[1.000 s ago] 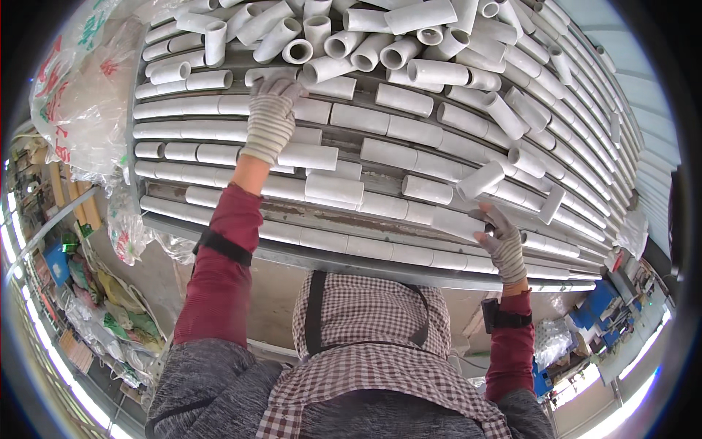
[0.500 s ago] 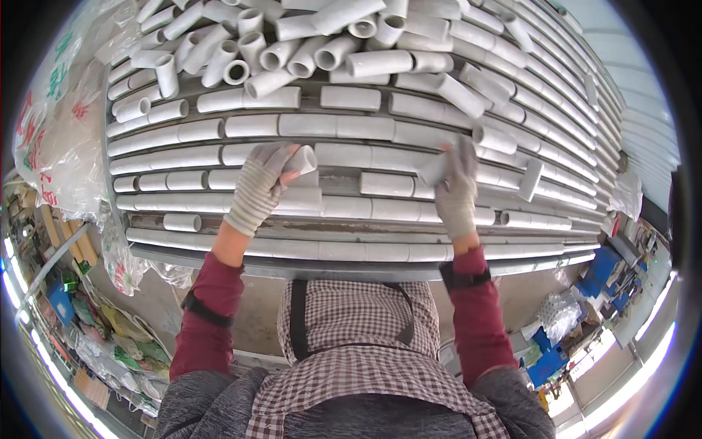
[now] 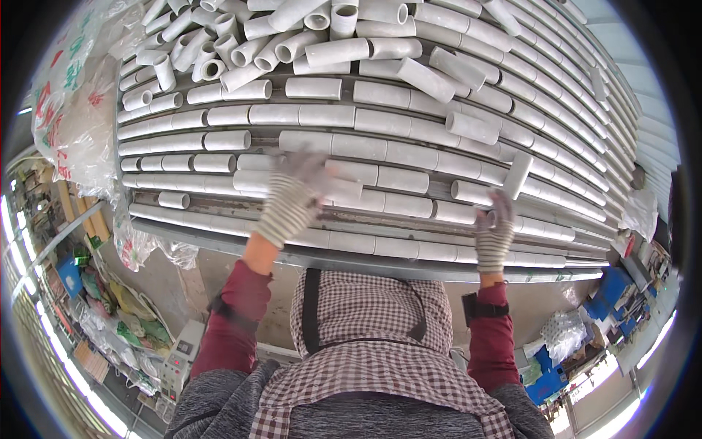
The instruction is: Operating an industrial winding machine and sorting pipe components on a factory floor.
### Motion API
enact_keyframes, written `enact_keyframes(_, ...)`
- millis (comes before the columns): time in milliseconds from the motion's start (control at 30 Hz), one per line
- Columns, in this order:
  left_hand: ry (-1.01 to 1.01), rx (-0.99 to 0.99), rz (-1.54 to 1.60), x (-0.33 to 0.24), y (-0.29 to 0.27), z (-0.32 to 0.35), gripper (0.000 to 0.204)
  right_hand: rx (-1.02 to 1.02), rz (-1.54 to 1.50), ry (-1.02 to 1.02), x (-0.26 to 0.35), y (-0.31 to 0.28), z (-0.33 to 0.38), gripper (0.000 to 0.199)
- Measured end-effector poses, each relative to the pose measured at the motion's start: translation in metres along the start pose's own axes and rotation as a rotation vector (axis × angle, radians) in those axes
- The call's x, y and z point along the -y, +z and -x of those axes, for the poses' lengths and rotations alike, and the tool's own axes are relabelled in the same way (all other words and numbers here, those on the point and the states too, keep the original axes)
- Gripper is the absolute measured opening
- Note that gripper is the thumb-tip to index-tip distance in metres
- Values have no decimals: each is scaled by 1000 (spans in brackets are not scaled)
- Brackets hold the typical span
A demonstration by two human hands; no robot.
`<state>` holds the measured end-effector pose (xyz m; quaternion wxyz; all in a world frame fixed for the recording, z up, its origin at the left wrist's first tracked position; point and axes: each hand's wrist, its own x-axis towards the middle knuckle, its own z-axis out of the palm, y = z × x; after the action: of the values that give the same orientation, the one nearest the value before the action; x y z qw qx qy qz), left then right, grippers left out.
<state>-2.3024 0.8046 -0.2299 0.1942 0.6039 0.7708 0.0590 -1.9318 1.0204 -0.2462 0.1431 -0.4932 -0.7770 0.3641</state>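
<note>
Pale grey-white tubes lie end to end in long rows in the grooves of a ridged metal rack. My left hand (image 3: 296,192), in a striped knitted glove, is over the near rows, touching or just above a tube (image 3: 340,192); motion smears its fingers, so its grip is unclear. Farther right, my right hand (image 3: 495,233), in a similar glove, has its thumb and fingers apart with no tube seen between them. Its fingertips are by the end of a tube (image 3: 472,192). Just beyond them, a loose tube (image 3: 518,175) lies slantwise across the rows.
A heap of loose tubes (image 3: 252,50) covers the far left of the rack. Other loose tubes (image 3: 472,128) lie on top of rows. Clear plastic sheeting (image 3: 77,139) hangs along the left side. The rack's metal front edge (image 3: 380,270) runs before my checked apron.
Both hands have moved to the right and nearer to me. The short tubes they held are no longer seen in their fingers. The whole view has also shifted.
</note>
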Motion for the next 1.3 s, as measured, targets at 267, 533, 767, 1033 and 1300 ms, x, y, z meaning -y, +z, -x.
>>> enact_keyframes(267,-266,-153,162,75,20,68,64,-46,-28,157,-26,-25,-79,63)
enact_keyframes(533,-540,-296,-105,8,31,114,57,-98,318,89,-106,-68,-17,58)
enact_keyframes(767,-39,-212,120,-42,45,8,44,-48,255,-5,-85,-19,-13,56)
enact_keyframes(1033,-216,-355,178,10,11,53,45,167,599,159,3,50,-7,49)
enact_keyframes(1300,-75,-105,3,15,62,96,44,2,374,-101,59,41,-64,55)
